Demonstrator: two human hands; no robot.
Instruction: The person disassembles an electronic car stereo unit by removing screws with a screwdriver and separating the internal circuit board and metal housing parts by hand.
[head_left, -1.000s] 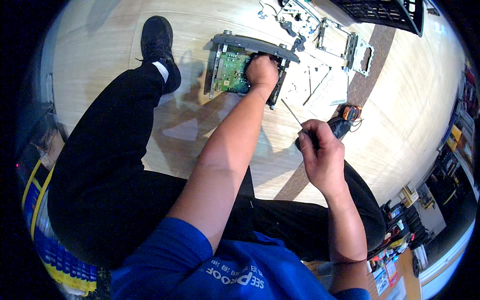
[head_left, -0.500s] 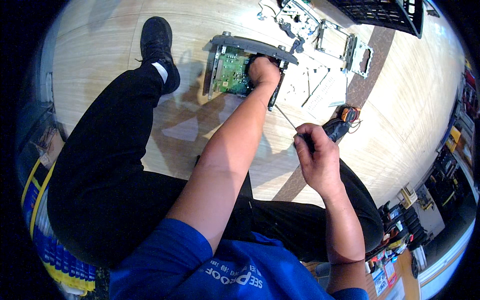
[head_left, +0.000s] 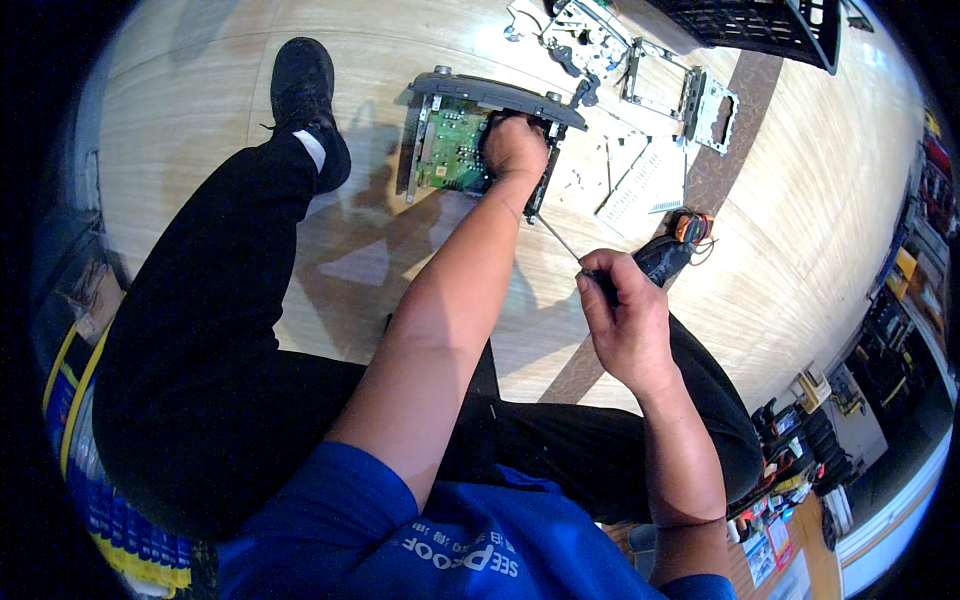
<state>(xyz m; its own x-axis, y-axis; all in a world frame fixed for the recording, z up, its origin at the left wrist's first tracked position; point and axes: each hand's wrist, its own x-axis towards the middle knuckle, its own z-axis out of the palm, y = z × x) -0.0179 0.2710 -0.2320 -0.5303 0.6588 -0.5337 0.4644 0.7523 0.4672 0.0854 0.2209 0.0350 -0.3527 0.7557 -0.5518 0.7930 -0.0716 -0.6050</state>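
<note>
An electronic unit [head_left: 450, 140] with a curved dark grey front panel [head_left: 470, 92] and an exposed green circuit board lies on the floor ahead of me. My left hand [head_left: 515, 148] reaches into its right side, fingers curled, their tips and whatever they grip hidden. My right hand [head_left: 625, 315] is closed round the dark handle of a screwdriver [head_left: 560, 239], whose thin shaft points up-left to the unit's lower right corner. I cannot tell whether its tip touches.
Metal frames [head_left: 655, 80], a perforated silver plate [head_left: 640, 185] and small parts lie rightward. A black crate [head_left: 760, 25] is behind them. An orange-and-black corded device [head_left: 692, 228] sits by my right shoe [head_left: 660, 258]. My left shoe [head_left: 300, 105] flanks the unit.
My right hand and the screwdriver have moved slightly left, bringing the tip closer to the unit's corner. My left hand remains inside the unit. The whole view has shifted a little.
</note>
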